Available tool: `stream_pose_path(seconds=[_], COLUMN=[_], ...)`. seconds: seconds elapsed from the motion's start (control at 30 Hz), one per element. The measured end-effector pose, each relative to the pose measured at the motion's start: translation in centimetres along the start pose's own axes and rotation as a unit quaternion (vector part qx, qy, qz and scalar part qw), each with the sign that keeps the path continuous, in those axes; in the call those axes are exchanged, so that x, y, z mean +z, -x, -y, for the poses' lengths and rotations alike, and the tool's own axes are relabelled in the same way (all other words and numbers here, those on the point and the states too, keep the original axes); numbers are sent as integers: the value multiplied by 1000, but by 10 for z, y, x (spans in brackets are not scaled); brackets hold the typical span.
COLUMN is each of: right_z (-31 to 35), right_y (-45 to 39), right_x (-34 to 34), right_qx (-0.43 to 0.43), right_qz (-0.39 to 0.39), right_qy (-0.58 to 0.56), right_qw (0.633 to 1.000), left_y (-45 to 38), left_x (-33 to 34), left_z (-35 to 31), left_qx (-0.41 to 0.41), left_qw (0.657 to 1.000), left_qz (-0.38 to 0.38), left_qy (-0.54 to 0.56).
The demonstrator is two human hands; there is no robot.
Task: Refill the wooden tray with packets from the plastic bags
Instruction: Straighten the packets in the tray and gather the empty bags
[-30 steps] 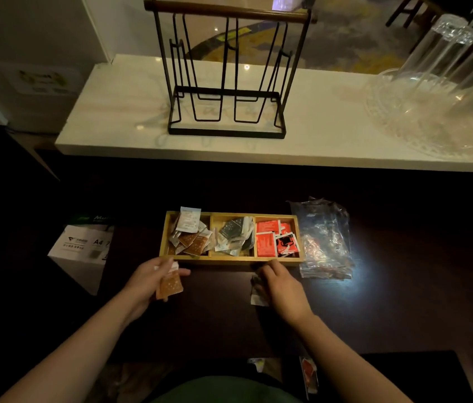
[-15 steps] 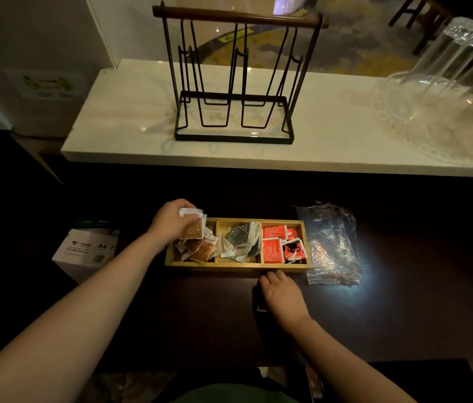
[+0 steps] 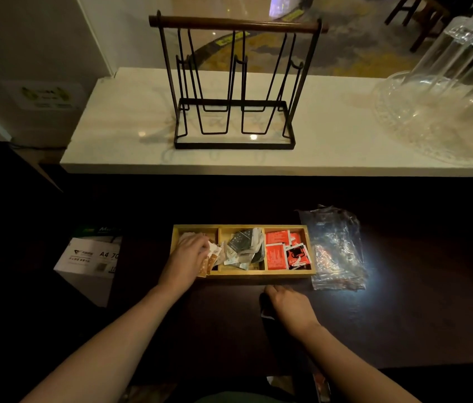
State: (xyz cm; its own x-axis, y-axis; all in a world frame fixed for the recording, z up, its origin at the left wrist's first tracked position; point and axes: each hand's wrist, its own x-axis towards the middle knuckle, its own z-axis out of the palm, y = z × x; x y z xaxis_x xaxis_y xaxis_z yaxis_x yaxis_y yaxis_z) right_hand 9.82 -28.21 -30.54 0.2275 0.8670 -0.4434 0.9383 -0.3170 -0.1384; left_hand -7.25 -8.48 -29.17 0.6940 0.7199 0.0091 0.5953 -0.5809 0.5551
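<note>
The wooden tray [image 3: 241, 275] sits on the dark table and has three compartments. Brown packets [image 3: 209, 261] fill the left one, grey and white packets [image 3: 242, 245] the middle one, and red packets [image 3: 277, 251] the right one. My left hand [image 3: 188, 254] lies palm down over the left compartment, its fingers resting on the brown packets. In front of the tray, my right hand [image 3: 289, 306] curls over a small packet [image 3: 264, 314] on the table, which is mostly hidden. A crumpled clear plastic bag [image 3: 335, 251] lies just right of the tray.
A black wire rack [image 3: 233, 141] with a wooden top bar stands on the white counter [image 3: 119, 141] behind the table. Clear glassware [image 3: 444, 106] fills the counter's right end. A white A4 paper box [image 3: 90, 257] sits left of the table. A red packet [image 3: 321, 382] lies near my lap.
My left hand carried a brown packet from the table into the tray's left compartment and now rests low on the packets there. My right hand stayed in front of the tray.
</note>
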Motion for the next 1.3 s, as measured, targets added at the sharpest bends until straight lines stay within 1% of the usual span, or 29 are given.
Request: stream_pose_path(seconds=[0.1, 0.13, 0.2, 0.23, 0.33, 0.4, 0.47, 0.57, 0.63, 0.7, 0.77, 0.8, 0.87, 0.93, 1.0, 1.07, 1.13, 1.23, 1.3], right_z=[-1, -1, -1, -2, -1, -1, -2, 2, 10, 23, 35, 38, 41, 40, 38, 35, 31, 27, 26], right_y=[-1, -2, -3, -3, -3, -3, -3, -2, -1, -4, -14, -22, -40, -56, -65, -69, -70, -65, -60], right_x=[-4, -4, -5, -5, -6, -5, -5, -9, -18, -32, -49, -57, -69, -73, -72, -69, -66, -63, -63], right_qx=[1, -1, -4, -5, -10, -13, -16, -22, -31, -38, -27, -12, 29, 64, 77, 70, 68, 60, 47], right_qz=[16, 18, 21, 22, 22, 19, 20, 16, -15, -91, -170, -197, -225, -221, -202, -185, -163, -147, -156], right_qy=[2, 1, -3, -6, -11, -17, -16, -36, -88, -160, -252, -296, -364, -384, -379, -364, -368, -384, -382], right_qw=[1000, 1000, 1000, 1000, 1000, 1000, 1000, 999, 996, 982, 952, 935, 903, 894, 900, 910, 913, 910, 910], left_y=[0, 0, 2, 3, 9, 12, 12, 6, 2, -1, -2, -2, -3, -3, -1, 1, 2, 4, 5], left_x=[-2, -3, 0, 2, 12, 20, 23, 21, 22, 25, 29, 31, 34, 33, 32, 28, 25, 21, 19], left_z=[-3, -3, -3, -2, 6, 10, 9, 7, 5, 3, -2, -4, -8, -11, -11, -9, -5, 3, 8], left_qx=[-24, -6, 46, 50, 13, 18, 25, 10, -17, -33, -45, -52, -66, -67, -55, -48, -45, -19, -12], left_qw=[999, 999, 993, 990, 986, 979, 979, 990, 992, 991, 989, 987, 983, 981, 984, 991, 994, 993, 991], left_qz=[-18, -32, -60, -55, 34, 65, 55, 28, 42, 51, 56, 58, 63, 56, 36, 10, -4, -7, -6], left_qy=[44, 15, -90, -122, -160, -195, -196, -138, -117, -119, -132, -143, -162, -171, -165, -127, -104, -118, -133])
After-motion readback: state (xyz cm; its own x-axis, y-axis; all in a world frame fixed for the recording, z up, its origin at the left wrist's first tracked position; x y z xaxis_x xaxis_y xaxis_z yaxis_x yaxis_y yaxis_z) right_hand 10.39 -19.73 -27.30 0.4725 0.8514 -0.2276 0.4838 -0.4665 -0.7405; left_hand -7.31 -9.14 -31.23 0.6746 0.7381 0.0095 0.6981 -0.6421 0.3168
